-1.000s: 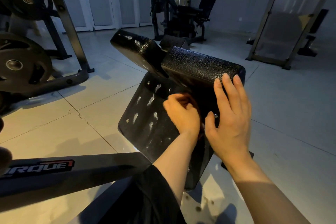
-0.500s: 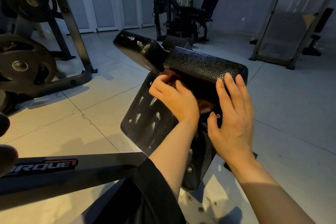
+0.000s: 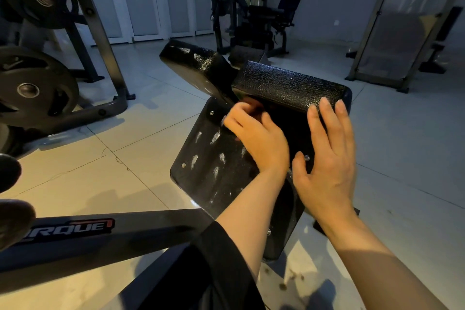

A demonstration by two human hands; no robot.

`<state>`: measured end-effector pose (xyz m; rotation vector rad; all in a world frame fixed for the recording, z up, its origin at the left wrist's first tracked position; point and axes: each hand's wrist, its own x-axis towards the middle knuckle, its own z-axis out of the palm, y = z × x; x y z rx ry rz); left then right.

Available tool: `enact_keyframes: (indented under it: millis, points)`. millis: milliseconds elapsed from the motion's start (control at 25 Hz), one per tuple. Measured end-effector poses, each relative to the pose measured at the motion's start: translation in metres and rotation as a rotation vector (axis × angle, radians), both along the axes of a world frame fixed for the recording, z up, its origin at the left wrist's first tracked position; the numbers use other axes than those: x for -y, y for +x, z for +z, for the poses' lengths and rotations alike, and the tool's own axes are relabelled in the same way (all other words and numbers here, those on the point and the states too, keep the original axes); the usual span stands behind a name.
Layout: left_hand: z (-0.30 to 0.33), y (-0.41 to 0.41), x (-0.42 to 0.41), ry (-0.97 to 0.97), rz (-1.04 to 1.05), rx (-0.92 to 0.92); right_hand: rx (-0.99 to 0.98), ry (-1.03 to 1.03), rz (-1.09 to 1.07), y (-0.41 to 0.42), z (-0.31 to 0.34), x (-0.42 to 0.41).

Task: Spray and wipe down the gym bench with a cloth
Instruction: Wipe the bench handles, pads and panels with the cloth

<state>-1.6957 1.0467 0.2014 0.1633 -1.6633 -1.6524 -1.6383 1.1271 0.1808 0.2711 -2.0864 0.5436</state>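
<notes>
The gym bench is a black padded bench with a textured top pad (image 3: 289,85) and a flat black underside panel (image 3: 208,166) streaked with pale marks. My left hand (image 3: 256,138) grips a reddish-brown cloth (image 3: 251,103) against the upper part of that panel, just under the top pad; most of the cloth is hidden under my fingers. My right hand (image 3: 327,158) lies flat on the panel's right side with straight fingers reaching the pad's lower edge. No spray bottle is in view.
A black frame bar with red-edged lettering (image 3: 75,231) crosses the lower left. Weight plates (image 3: 32,90) hang on a rack at the left. A weight machine (image 3: 256,15) stands at the back and a metal frame (image 3: 392,33) at the right, on a tiled floor (image 3: 402,158).
My left hand has moved the cloth up and to the left along the panel, from its middle to just under the top pad. My right hand has stayed in place.
</notes>
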Motion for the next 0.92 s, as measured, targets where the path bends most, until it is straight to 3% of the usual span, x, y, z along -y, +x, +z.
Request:
enact_keyframes:
  millis: [120, 240, 320, 440, 520, 600, 680, 800, 920]
  points:
    - [-0.018, 0.002, 0.001, 0.054, -0.169, 0.23, 0.007, 0.014, 0.001, 0.0, 0.002, -0.001]
    - [-0.006, 0.003, -0.001, 0.108, 0.043, 0.059, -0.005, 0.018, -0.006, 0.0, 0.001, -0.003]
    - [-0.004, 0.003, -0.005, 0.047, 0.008, -0.027, -0.009, 0.016, 0.0, -0.001, 0.0, -0.002]
    - [-0.023, 0.001, -0.001, -0.001, -0.22, 0.194, -0.009, 0.011, 0.001, -0.001, 0.0, -0.001]
    - [-0.027, -0.004, 0.005, 0.137, -0.162, 0.28, -0.01, 0.015, -0.002, -0.001, 0.0, -0.002]
    - [-0.015, -0.005, 0.007, 0.215, -0.049, 0.215, -0.011, 0.024, 0.0, -0.001, 0.001, -0.003]
    - [-0.007, -0.005, 0.005, 0.203, -0.083, 0.109, -0.009, 0.021, 0.004, -0.001, 0.0, -0.002]
    - [-0.015, -0.005, 0.009, 0.233, -0.302, 0.177, -0.011, 0.008, 0.011, -0.002, 0.0, -0.001]
    - [-0.017, -0.013, 0.017, 0.222, -0.174, 0.159, -0.007, 0.008, 0.009, -0.001, 0.0, -0.002]
